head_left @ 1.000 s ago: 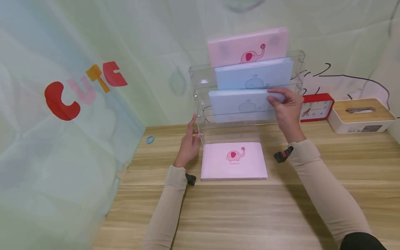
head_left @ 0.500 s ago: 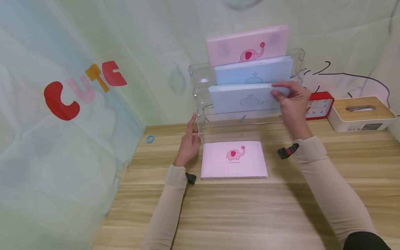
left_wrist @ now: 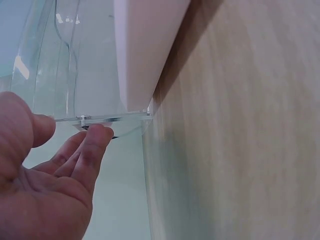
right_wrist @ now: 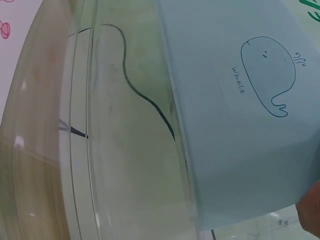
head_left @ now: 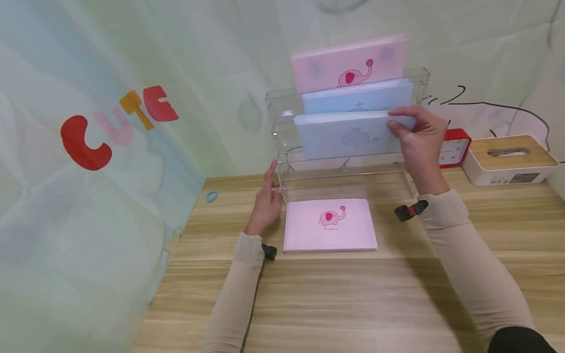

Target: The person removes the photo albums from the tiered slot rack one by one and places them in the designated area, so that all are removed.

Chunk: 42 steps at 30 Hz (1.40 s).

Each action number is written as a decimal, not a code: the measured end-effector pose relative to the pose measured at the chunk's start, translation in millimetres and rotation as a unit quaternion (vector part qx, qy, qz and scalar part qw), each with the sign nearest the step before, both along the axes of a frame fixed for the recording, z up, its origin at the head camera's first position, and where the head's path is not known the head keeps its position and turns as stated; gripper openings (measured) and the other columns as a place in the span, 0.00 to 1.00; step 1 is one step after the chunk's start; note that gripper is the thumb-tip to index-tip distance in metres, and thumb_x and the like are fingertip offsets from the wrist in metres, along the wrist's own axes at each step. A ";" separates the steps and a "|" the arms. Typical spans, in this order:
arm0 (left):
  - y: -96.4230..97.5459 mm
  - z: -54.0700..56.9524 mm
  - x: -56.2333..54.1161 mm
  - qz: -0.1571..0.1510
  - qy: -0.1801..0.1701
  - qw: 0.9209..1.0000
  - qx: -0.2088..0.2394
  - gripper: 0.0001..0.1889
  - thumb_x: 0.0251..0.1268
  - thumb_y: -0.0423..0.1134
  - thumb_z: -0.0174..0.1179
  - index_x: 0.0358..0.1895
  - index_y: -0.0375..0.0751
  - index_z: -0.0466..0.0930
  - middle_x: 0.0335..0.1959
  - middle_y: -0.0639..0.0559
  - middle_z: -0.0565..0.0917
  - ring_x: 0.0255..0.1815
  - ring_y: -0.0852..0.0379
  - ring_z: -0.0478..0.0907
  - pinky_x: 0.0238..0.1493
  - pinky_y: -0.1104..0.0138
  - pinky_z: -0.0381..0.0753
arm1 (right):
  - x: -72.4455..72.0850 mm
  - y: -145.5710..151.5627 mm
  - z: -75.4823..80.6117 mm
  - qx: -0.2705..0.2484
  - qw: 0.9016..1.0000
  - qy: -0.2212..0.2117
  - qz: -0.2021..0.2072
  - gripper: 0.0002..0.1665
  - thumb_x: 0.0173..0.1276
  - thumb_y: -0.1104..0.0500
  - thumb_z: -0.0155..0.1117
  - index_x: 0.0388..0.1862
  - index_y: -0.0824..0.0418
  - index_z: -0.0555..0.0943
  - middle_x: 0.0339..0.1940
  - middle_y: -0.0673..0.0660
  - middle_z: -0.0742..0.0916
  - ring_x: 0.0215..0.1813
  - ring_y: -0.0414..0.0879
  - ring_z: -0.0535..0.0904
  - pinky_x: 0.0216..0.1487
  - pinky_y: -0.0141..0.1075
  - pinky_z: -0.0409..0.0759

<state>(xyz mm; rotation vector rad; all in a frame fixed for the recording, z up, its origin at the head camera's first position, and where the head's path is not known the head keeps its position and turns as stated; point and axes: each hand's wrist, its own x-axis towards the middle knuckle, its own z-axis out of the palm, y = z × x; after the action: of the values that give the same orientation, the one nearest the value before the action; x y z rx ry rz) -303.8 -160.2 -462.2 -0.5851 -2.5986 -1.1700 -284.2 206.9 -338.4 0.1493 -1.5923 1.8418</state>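
Observation:
My right hand [head_left: 421, 139] pinches the upper right corner of a pale blue whale album [head_left: 353, 137] between thumb and fingers. That album stands upright at the front tier of a clear acrylic rack [head_left: 335, 172], its lower edge near the tier's front bar. In the right wrist view, the cover shows a whale drawing [right_wrist: 270, 77] and the word "Whale". With fingertips against the outside of the rack's left end, my left hand [head_left: 266, 203] has its index finger pointing up. The left wrist view has these fingertips [left_wrist: 100, 132] at the clear panel's edge.
Behind stand another blue album [head_left: 318, 103] and a pink elephant album [head_left: 326, 68]. A pink elephant album [head_left: 304, 230] lies flat before the rack. Right of it are a red clock [head_left: 461, 142] and a tissue box [head_left: 507, 174]; a blue ring [head_left: 212, 196] lies left.
My right hand has raised the front blue album and shifted slightly right, so it covers more of the blue album behind. The left hand stays at the rack's left end.

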 end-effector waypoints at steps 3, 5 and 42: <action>0.9 -0.1 -0.3 0.002 -0.002 1.000 -0.002 0.42 0.84 0.30 0.51 0.89 0.61 0.40 0.56 0.32 0.83 0.35 0.51 0.81 0.39 0.62 0.81 | 3.2 0.4 3.2 -0.006 1.000 -0.004 -0.002 0.12 0.67 0.70 0.76 0.49 0.70 0.91 0.52 0.58 0.94 0.63 0.49 0.86 0.69 0.37 0.84; 1.6 0.5 0.2 0.003 -0.005 1.000 -0.002 0.42 0.85 0.31 0.51 0.89 0.61 0.40 0.56 0.32 0.83 0.36 0.48 0.82 0.42 0.59 0.83 | 4.9 0.9 4.9 0.001 1.000 -0.015 -0.011 0.13 0.68 0.68 0.76 0.51 0.68 0.92 0.54 0.58 0.93 0.62 0.47 0.87 0.68 0.38 0.84; 1.5 0.4 0.9 0.002 -0.023 1.000 0.014 0.43 0.85 0.30 0.49 0.89 0.66 0.39 0.56 0.32 0.82 0.31 0.55 0.77 0.35 0.66 0.77 | 38.0 37.1 -23.1 -0.005 0.983 -0.172 -0.064 0.15 0.71 0.64 0.75 0.55 0.55 0.93 0.56 0.45 0.91 0.64 0.46 0.82 0.78 0.63 0.73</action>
<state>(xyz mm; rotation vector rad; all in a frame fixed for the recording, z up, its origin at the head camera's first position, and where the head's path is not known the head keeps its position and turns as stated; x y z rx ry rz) -302.9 -158.7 -461.8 -0.5549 -2.6141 -1.2315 -246.1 244.0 -361.5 -0.2858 -1.7770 1.8460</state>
